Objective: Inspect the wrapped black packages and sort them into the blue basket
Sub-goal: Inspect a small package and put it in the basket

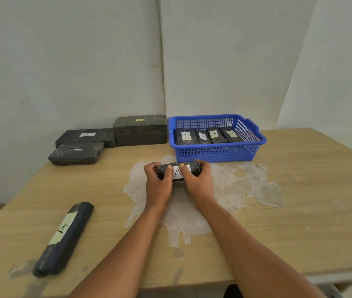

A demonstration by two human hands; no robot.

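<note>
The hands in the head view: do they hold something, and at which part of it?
Yes. Both hold one black package by its ends: left hand grips the left end, right hand the right end.

Both bare forearms reach forward, converging toward centre. Left hand point(158, 183) and right hand point(198, 180) sit side by side, backs toward the camera, fingers curled over the far side of a wrapped black package point(179, 170), thumbs pressed on its near face.
</note>
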